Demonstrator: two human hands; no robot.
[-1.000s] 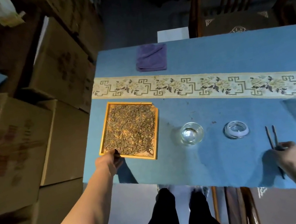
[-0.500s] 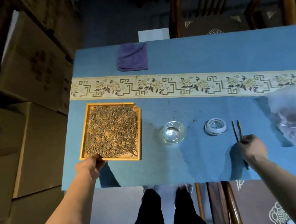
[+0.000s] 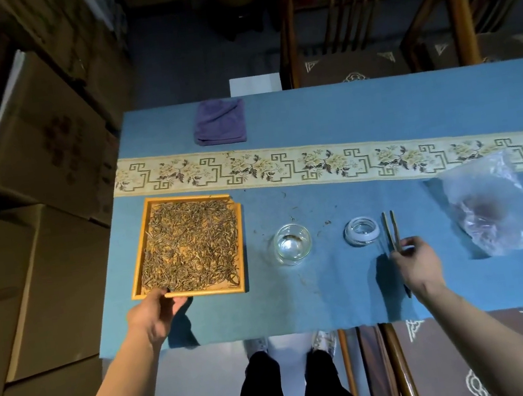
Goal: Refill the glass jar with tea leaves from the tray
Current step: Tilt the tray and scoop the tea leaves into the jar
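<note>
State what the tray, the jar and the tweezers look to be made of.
Tray: likely light wood or bamboo, smooth yellow-orange rim. Jar: clear glass, see-through with bright glints. Tweezers: probably dark wood or bamboo, matte brown; too thin to be sure.

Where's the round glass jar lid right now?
In the head view, the round glass jar lid lies right of centre, between the open glass jar and the dark tweezers.

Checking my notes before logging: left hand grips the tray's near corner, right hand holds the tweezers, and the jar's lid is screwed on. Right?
Not the lid. The head view shows the glass jar open; its lid lies on the table beside the tweezers. The rest holds.
</note>
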